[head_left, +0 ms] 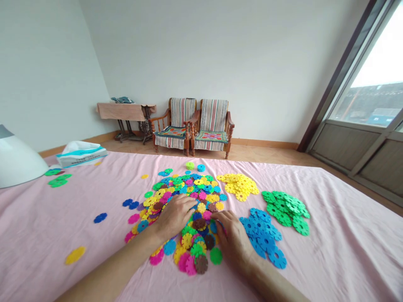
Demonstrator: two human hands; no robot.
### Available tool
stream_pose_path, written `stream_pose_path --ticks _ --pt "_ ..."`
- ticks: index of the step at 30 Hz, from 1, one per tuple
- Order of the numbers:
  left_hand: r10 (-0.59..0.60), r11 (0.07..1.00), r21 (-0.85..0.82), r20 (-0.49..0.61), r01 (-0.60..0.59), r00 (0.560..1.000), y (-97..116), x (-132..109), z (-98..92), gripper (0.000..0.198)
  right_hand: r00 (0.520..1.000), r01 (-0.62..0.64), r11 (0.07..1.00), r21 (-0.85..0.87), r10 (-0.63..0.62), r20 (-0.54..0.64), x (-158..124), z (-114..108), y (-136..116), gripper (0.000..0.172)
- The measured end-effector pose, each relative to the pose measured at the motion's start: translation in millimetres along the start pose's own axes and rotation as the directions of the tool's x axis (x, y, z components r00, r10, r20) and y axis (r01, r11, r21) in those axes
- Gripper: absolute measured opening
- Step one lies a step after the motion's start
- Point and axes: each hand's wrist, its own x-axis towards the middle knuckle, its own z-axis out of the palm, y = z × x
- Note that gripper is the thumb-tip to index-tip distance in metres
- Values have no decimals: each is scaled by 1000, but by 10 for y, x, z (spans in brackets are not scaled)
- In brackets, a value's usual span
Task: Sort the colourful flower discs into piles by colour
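Observation:
A mixed pile of plastic snowflake discs in pink, yellow, green, blue and brown lies in the middle of the pink-covered table. Over the pile's left side my left hand reaches inward, fingers stretched out and touching the discs. My right hand is at the pile's right edge with bent fingers. A sliver of a pink and dark disc shows between its thumb and fingers. Right of it are sorted heaps: blue discs, green discs and yellow discs.
Stray discs lie to the left, among them a yellow disc and dark blue discs. A tissue box and a white rounded object stand at the far left. Two wooden armchairs are beyond the table.

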Motion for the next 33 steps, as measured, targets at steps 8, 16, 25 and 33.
stream_pose_path --ticks 8,16,25,33 --pt "-148 989 -52 -191 140 971 69 33 -61 19 999 -2 1000 16 2 -47 0 1 11 27" --pt "-370 656 -666 128 356 920 414 77 -169 26 988 -89 946 311 124 -95 5 1 -95 25" --pt "-326 695 -645 111 317 939 434 38 -144 28 965 -212 885 414 257 -55 139 -262 37 24" --pt "-139 931 -345 -38 118 990 420 16 -121 16 909 -410 901 -140 416 14 221 -928 623 25"
